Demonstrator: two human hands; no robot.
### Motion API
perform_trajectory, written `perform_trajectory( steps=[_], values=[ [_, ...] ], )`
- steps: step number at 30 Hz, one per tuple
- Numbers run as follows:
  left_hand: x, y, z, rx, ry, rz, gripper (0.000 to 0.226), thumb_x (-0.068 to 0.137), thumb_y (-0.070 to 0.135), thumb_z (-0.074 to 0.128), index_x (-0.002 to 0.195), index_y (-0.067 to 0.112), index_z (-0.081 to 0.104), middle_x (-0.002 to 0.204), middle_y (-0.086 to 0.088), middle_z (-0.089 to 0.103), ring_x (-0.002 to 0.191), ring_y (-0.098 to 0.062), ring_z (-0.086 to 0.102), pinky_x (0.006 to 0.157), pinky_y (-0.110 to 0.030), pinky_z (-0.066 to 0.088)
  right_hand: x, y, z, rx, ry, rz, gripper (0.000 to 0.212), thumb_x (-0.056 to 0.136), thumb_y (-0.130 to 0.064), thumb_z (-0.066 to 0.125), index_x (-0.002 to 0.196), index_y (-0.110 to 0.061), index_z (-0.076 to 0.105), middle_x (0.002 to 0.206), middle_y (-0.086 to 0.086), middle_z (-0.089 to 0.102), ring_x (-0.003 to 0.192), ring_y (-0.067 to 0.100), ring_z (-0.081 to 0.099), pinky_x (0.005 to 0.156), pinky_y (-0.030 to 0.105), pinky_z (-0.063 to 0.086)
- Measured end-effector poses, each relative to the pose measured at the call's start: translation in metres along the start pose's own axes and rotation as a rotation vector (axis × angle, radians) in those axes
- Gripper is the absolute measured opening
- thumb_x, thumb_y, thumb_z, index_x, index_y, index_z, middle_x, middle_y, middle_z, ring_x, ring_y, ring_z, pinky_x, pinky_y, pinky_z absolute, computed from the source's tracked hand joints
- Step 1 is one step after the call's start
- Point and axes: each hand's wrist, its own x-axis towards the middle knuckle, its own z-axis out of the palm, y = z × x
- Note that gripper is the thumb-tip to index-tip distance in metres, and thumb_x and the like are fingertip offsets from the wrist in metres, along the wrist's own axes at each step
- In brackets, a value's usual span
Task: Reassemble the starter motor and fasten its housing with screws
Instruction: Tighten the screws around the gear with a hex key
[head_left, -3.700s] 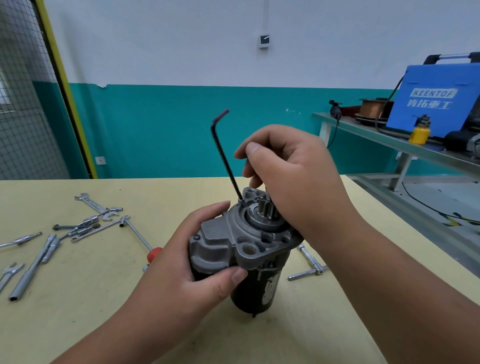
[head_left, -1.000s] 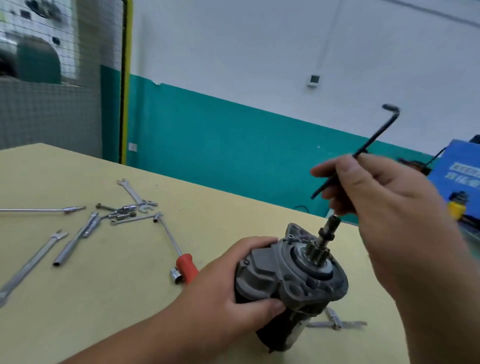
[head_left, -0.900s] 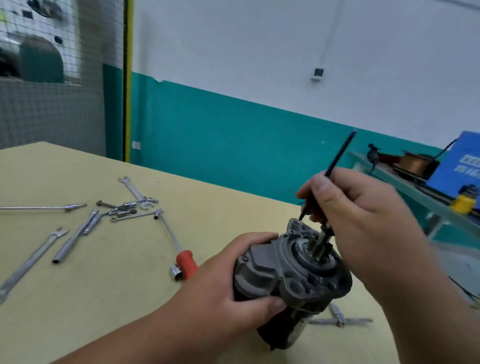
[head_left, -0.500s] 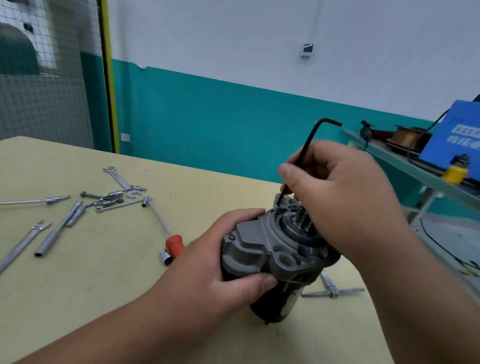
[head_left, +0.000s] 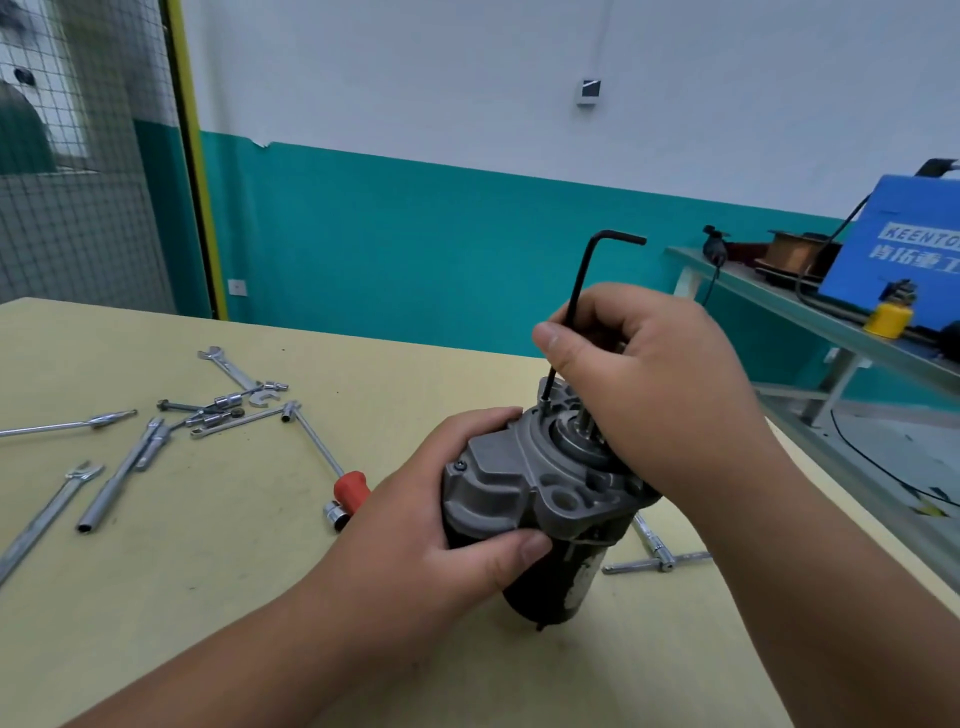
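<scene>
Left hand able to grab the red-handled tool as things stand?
Probably not yet: the left hand grips the starter motor, steadying it under the hex key. The red-handled tool lies close by, unobstructed.

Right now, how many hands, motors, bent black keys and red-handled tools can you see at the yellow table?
hands: 2 (left hand, right hand)
starter motor: 1
hex key: 1
red-handled tool: 1
Total: 5
</scene>
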Motion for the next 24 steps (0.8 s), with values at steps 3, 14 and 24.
perform_trajectory(
  steps=[3, 14, 24],
  values=[
    [0.0001, 0.0011, -0.0007, -0.006, -0.007, 0.002, 0.068, 0.079, 0.043, 0.085, 0.136, 0.056, 0.050, 0.132, 0.023, 0.069, 0.122, -0.002, 0.067, 0.097, -0.010, 0.049, -0.0005, 0.0003, 0.0024, 0.035, 0.025, 0.016, 0.020, 0.098, -0.034, 0.068, 0.080, -0.025, 0.069, 0.077, -0.017, 0.069, 0.071, 0.008, 0.063, 0.058, 0.021, 0.045],
    [-0.0006, 0.0013, 0.0008, -0.003, 0.014, -0.040, 0.079, 0.073, 0.055, 0.083, 0.139, 0.067, 0.040, 0.131, 0.032, 0.066, 0.122, 0.006, 0.064, 0.095, -0.004, 0.045, -0.0017, 0.0013, 0.0025, 0.013, 0.025, 0.037, 0.027, 0.098, -0.038, 0.064, 0.076, -0.022, 0.063, 0.073, -0.014, 0.068, 0.067, 0.009, 0.061, 0.053, 0.020, 0.043],
    [-0.0006, 0.0013, 0.0010, 0.022, 0.000, -0.033, 0.067, 0.079, 0.050, 0.084, 0.136, 0.059, 0.050, 0.130, 0.025, 0.069, 0.121, 0.002, 0.066, 0.099, -0.009, 0.048, -0.0035, -0.0018, 0.0011, 0.084, -0.002, 0.075, 0.020, 0.101, -0.029, 0.055, 0.087, -0.025, 0.068, 0.078, -0.011, 0.070, 0.071, 0.013, 0.065, 0.066, 0.042, 0.057]
  ],
)
